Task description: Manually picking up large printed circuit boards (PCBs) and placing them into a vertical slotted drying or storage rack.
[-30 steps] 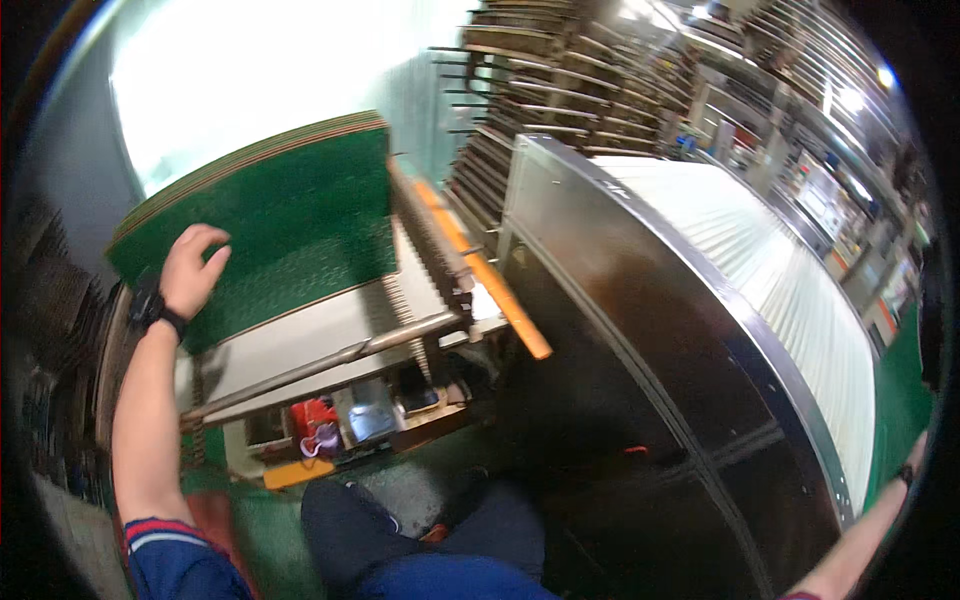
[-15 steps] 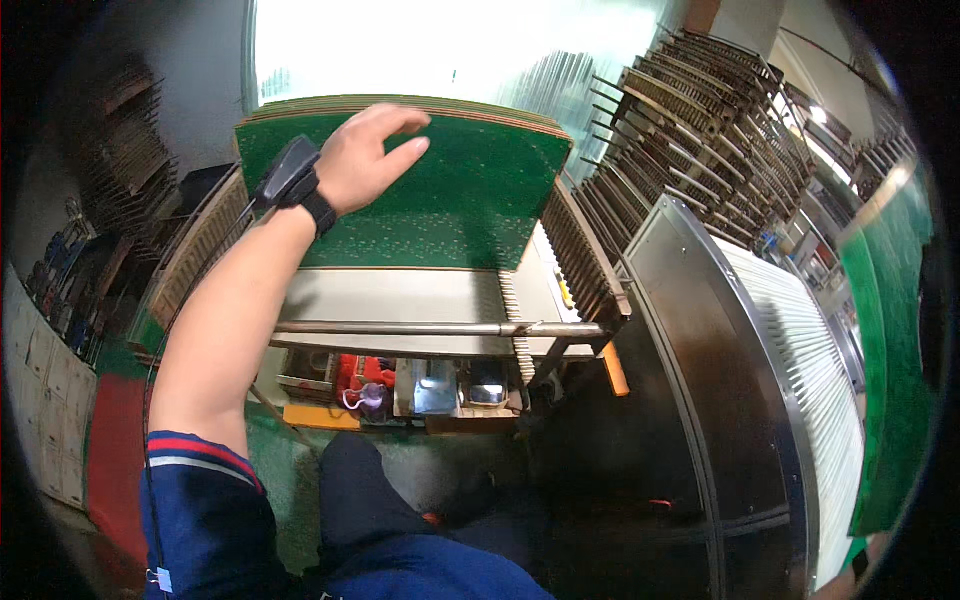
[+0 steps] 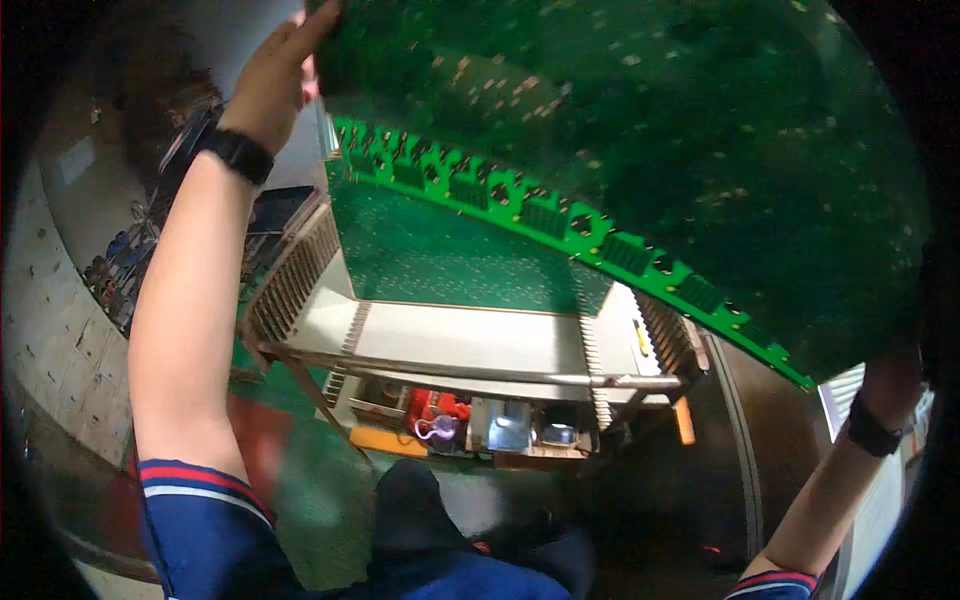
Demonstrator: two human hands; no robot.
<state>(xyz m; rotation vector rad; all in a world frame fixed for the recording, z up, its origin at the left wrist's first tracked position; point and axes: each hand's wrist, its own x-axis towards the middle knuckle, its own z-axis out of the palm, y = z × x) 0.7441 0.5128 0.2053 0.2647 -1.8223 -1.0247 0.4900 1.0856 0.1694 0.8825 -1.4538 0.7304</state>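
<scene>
A large green circuit board panel (image 3: 620,110) is raised in front of me and tilted, its lower edge slanting down to the right. Cutouts and a bright green strip run along that edge. My left hand (image 3: 275,85) is closed on the panel's left edge, fingers partly behind it. Down at the right edge, my right hand (image 3: 893,385) grips the panel too, though shadow hides most of its fingers. Behind and below, another green panel (image 3: 450,245) stands upright in a slotted rack (image 3: 300,270), partly covered by the held one.
The rack's white shelf (image 3: 460,335) has a metal bar (image 3: 480,372) along its front. Underneath sit boxes, a red item (image 3: 438,405) and a purple one (image 3: 440,428). A dark metal surface (image 3: 725,450) lies to the right, beside a white ribbed stack (image 3: 843,398).
My left hand has left the stack of panels and moved up and left. A large green panel has come into view between both hands, and my right arm now shows. The view has shifted left.
</scene>
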